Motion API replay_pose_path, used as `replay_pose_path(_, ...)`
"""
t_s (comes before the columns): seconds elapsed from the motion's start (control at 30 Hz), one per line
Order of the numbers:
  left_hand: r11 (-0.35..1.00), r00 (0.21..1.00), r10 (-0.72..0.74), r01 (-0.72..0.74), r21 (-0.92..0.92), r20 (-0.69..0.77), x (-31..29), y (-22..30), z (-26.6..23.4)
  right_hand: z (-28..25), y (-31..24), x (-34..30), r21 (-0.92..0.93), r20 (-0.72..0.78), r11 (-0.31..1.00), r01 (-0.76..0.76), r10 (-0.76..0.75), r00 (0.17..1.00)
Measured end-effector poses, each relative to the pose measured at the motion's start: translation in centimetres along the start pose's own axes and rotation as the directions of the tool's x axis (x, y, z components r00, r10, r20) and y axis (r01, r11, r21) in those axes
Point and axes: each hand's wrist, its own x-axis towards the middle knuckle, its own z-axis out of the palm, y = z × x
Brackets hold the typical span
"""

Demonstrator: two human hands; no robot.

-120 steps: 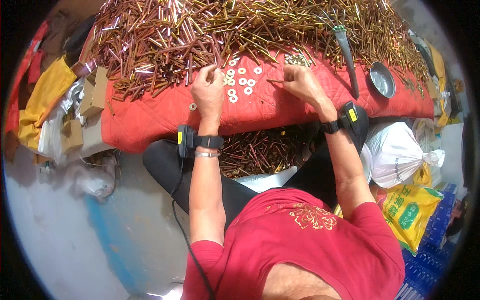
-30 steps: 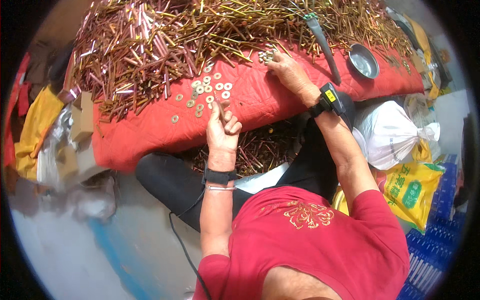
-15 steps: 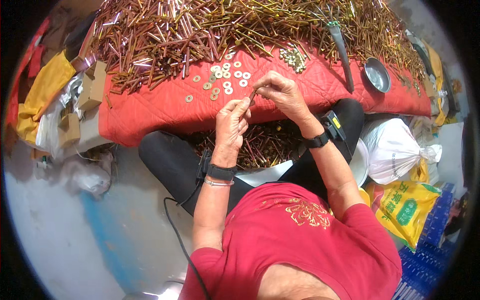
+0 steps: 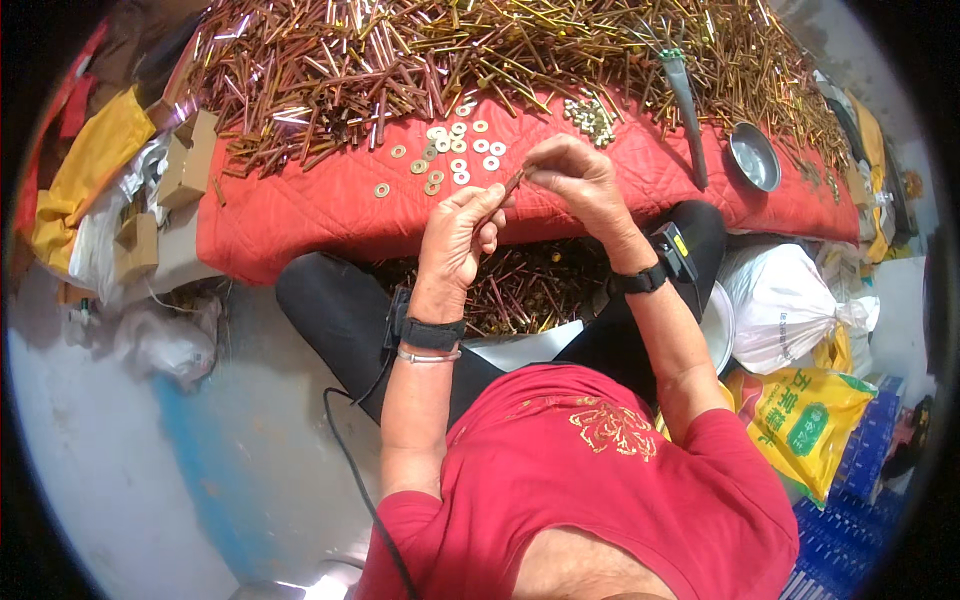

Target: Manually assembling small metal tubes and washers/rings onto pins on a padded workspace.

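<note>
My left hand (image 4: 462,232) is closed around a thin, brownish metal rod (image 4: 513,183), its far end sticking out past thumb and forefinger. At that end my right hand (image 4: 580,182) pinches with thumb and forefinger. Whether the right fingers grip the rod itself or a small part on its tip is hidden. Just beyond the left hand, several flat metal washers (image 4: 461,178) lie scattered on a red quilted cloth (image 4: 310,215). A small heap of short, pale metal pieces (image 4: 588,120) sits beyond the right hand.
A big pile of bronze-coloured metal rods (image 4: 330,60) covers the far side. More rods (image 4: 520,295) lie between my legs. Far right are a dark-handled tool with thin prongs (image 4: 682,110) and a metal bowl (image 4: 754,157). A white bag (image 4: 775,305) and yellow bag (image 4: 800,420) stand right.
The two hands have drawn slightly apart, and more of the rod shows between them. My right hand has shifted a little right. Washers and piles look the same.
</note>
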Motion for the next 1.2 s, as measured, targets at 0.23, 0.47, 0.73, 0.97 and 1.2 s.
replay_pose_path(0.23,1.000,0.999,-0.007,0.007,-0.002,-0.035,0.1,-0.5,0.0,-0.1,-0.7,0.2,-0.090,0.066,0.996,0.020,-0.015,0.998)
replay_pose_path(0.47,0.992,0.996,-0.089,0.085,0.094,0.031,0.0,-0.2,-0.5,-1.3,-1.4,0.2,-0.518,0.247,0.836,0.182,-0.057,0.967)
replay_pose_path(0.73,0.952,0.997,0.056,-0.038,0.305,-0.053,-0.5,-0.9,0.8,-1.2,-1.0,-0.6,-0.736,0.234,0.643,0.211,-0.051,0.971)
replay_pose_path(0.97,0.975,0.999,0.022,-0.014,0.221,-0.031,0.0,-1.2,0.0,-0.9,0.1,0.3,-0.575,0.221,0.747,0.335,-0.252,0.942)
replay_pose_path(1.2,0.982,0.999,0.016,-0.006,0.191,-0.049,0.1,-1.6,-0.3,1.1,-0.2,0.1,-0.483,0.168,0.829,0.281,-0.227,0.959)
